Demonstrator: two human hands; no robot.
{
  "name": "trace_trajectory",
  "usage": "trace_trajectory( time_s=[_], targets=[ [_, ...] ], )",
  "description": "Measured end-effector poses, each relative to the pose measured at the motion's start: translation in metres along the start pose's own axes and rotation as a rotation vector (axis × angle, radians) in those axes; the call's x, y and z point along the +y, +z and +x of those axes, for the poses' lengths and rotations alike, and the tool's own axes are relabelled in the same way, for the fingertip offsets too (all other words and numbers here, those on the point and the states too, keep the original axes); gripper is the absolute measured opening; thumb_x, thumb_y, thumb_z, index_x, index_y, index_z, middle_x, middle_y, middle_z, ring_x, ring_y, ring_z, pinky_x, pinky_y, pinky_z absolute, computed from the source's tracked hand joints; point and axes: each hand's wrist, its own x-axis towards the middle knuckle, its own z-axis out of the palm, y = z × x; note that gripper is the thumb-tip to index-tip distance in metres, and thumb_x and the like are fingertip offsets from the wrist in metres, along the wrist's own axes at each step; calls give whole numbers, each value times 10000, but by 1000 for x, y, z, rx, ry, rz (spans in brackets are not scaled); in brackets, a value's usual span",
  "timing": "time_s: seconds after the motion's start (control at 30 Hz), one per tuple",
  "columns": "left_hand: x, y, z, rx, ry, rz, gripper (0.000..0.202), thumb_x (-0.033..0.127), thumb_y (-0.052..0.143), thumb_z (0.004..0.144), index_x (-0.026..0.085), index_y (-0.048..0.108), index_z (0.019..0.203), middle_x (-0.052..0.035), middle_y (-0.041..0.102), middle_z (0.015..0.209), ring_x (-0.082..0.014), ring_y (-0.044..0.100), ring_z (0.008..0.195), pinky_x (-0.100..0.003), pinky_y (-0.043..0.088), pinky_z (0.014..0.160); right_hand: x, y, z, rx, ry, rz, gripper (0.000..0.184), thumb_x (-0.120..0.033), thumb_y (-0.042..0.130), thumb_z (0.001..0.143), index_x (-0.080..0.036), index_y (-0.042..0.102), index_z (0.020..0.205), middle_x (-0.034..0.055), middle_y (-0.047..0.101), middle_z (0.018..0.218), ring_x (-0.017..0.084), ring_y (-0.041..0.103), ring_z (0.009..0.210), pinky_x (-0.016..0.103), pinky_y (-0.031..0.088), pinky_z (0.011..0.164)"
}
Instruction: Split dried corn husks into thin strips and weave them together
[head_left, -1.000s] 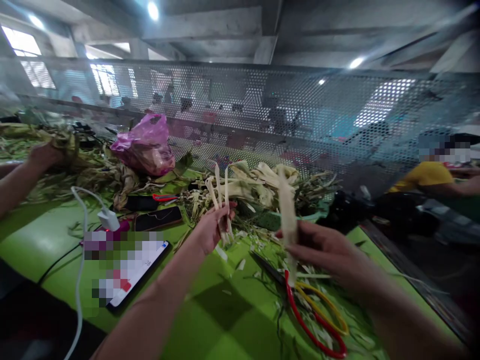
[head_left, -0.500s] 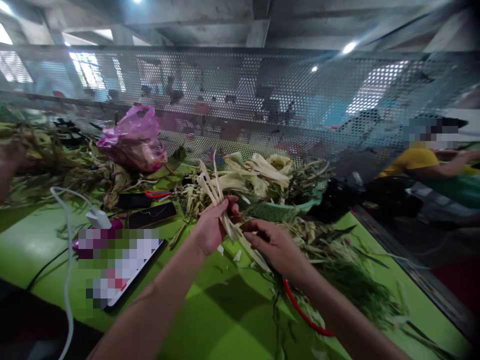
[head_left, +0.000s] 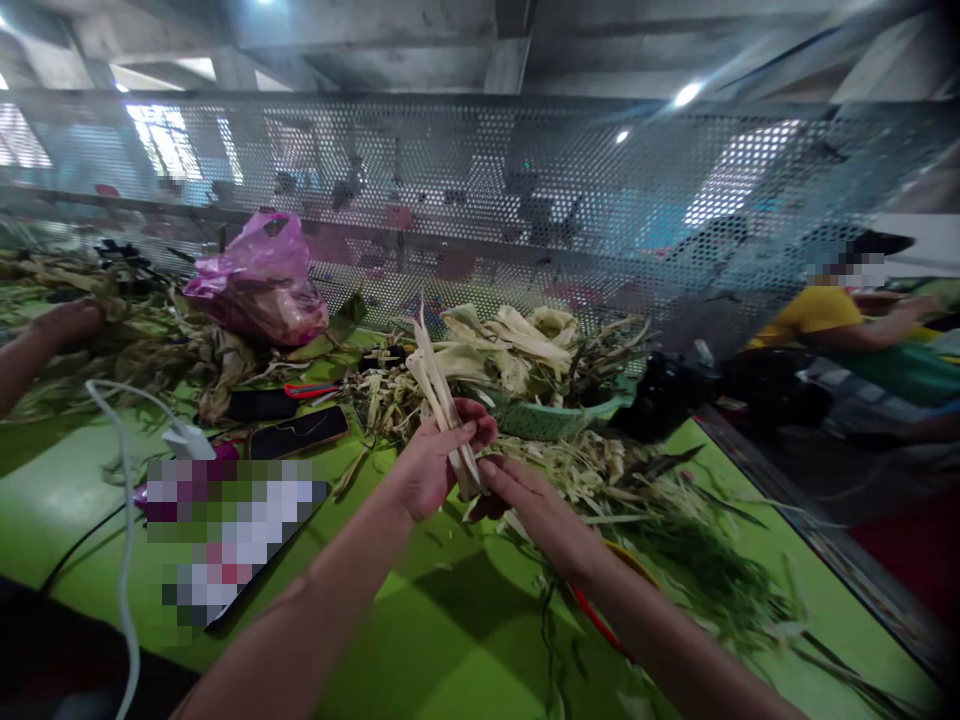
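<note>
Your left hand (head_left: 429,468) is clenched low around the bundle of pale strips (head_left: 436,385), so the long ends fan upright above your fist. Your right hand (head_left: 525,500) pinches the short ends just below that fist, likely steadying them, above the green table (head_left: 450,630).

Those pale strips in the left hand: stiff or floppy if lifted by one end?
Probably fairly stiff: the pale strips stand upright above the left hand without drooping. Likely light, since a one-handed grip holds the bunch. The tips fan apart, so single strips may slide loose; the right hand touches their lower end.
</note>
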Motion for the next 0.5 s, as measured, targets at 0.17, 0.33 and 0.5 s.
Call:
trace_trajectory(
  time_s=[0.17, 0.33, 0.5],
  targets=[
    [-6, 2, -2, -20, -37, 43, 214, 103, 695, 691, 148, 586, 869, -35, 627, 821, -140, 630, 821, -252, 484, 775, 10, 6, 3, -102, 8, 81, 387, -540, 515, 821, -170, 542, 932, 0, 575, 699, 109, 517, 551, 228, 404, 523],
    [-7, 2, -2, -32, -45, 91, 204, 204, 694, 717, 140, 586, 878, -31, 597, 773, -101, 579, 657, -245, 482, 677, 15, 11, 2, -94, 50, 16, 331, -516, 493, 836, -185, 508, 822, -36, 481, 578, 91, 398, 484, 211, 288, 441],
    [-4, -1, -1, -73, -20, 141, 227, 333, 621, 783, 139, 585, 897, 40, 451, 621, -22, 325, 436, -169, 332, 448, 23, 15, -3, -173, 31, -133, 321, -458, 438, 877, -188, 494, 712, -9, 535, 598, 105, 430, 515, 229, 329, 493]
  ],
)
